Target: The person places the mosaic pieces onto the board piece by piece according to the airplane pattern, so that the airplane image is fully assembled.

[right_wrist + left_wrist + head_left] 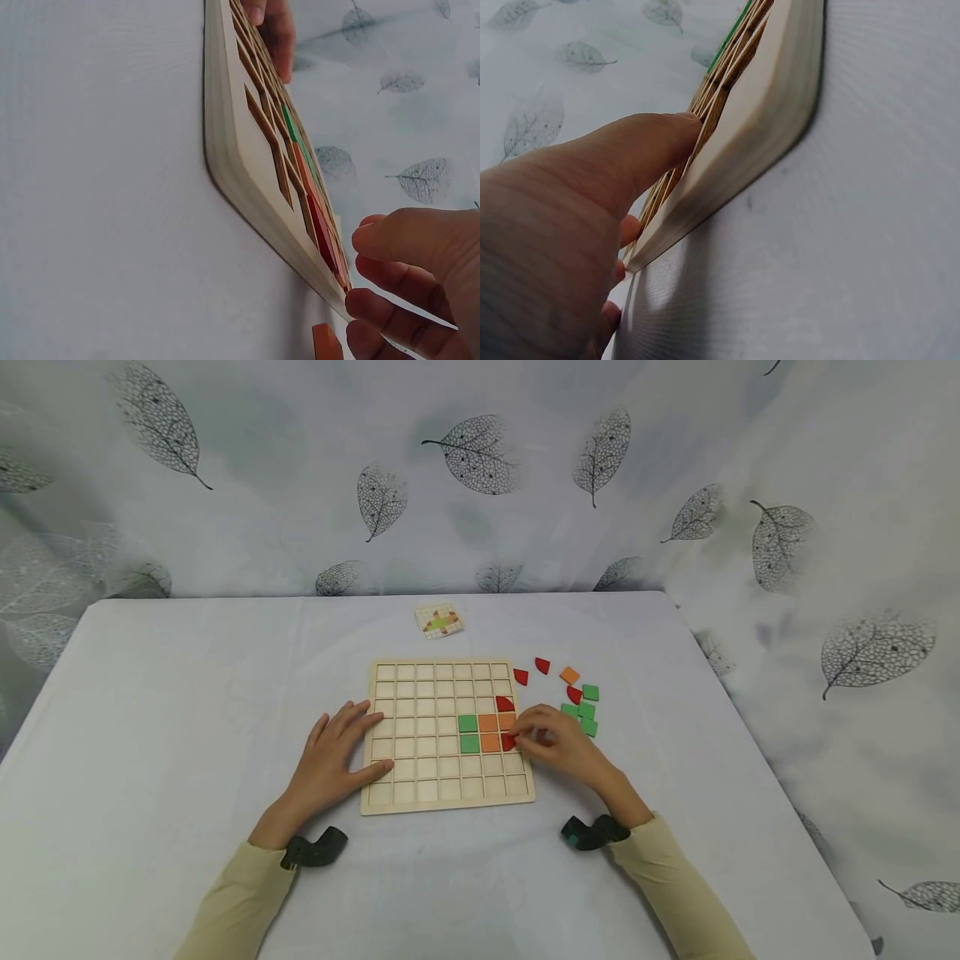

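Right hand [555, 743] is at the right edge of the wooden grid board [446, 807], fingers bent and gathered with the thumb, tips over a red quarter-round tile [507, 742] lying at one of the cells. Whether they pinch that tile or merely touch it I cannot tell. Left hand [330, 764] is spread, thumb and fingers apart, resting on the opposite edge; the board lies between the two hands, on the worktop [187, 693].

Nearly square, the board shows no clear long axis; its near edge runs roughly across in front of the person. Just left of the right fingertips sit orange square tiles [490, 742], then two green square tiles [469, 744] in a column. Another red quarter-round tile [505, 703] lies higher up, its curve facing upper right.

The board is pale wood with a smooth, thick rim and thin raised dividers. Loose flat tiles, red, orange and green, lie beyond its right side. A small patterned card [439, 621] lies slightly turned beyond the far edge. White fabric covers the worktop.
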`<state>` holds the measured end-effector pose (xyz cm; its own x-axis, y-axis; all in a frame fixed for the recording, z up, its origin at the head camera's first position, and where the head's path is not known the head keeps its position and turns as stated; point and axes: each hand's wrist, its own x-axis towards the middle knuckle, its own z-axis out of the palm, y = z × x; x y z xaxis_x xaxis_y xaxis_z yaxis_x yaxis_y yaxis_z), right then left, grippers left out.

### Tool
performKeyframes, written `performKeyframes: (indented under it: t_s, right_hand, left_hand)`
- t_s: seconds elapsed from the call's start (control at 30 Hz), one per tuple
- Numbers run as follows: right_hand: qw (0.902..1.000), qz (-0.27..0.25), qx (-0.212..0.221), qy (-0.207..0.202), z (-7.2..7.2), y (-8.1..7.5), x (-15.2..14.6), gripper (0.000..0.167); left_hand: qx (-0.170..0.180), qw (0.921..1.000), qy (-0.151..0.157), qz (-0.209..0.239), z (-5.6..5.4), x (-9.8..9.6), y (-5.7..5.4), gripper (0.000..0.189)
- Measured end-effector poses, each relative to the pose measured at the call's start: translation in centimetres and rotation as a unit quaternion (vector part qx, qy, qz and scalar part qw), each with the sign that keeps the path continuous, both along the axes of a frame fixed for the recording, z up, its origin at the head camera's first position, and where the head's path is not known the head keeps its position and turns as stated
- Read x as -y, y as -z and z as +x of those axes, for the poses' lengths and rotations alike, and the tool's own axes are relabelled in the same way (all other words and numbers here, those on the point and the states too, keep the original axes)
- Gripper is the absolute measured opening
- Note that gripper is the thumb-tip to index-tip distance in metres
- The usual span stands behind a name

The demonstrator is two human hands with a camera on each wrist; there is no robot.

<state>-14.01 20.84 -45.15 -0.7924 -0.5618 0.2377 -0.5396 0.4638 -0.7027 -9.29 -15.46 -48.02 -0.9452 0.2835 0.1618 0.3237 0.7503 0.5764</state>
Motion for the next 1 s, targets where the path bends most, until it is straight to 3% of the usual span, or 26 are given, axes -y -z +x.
performKeyframes:
  t_s: [0.23,0.5,1.0]
  right_hand:
    - [0.9995,-0.007,0.001,0.030,0.1,0.2,-1.2,0.013]
    - [0.9985,-0.019,-0.034,0.040,0.1,0.6,-2.3,0.014]
    - [0.9957,0.030,-0.026,0.084,-0.2,0.3,-4.1,0.015]
  left_hand:
    - [0.004,1.0000,0.000,-0.002,0.0,-0.1,0.0,0.072]
    - [0.006,1.0000,0.000,-0.005,0.0,0.0,-0.1,0.072]
    - [-0.007,1.0000,0.001,0.006,0.1,0.0,0.0,0.071]
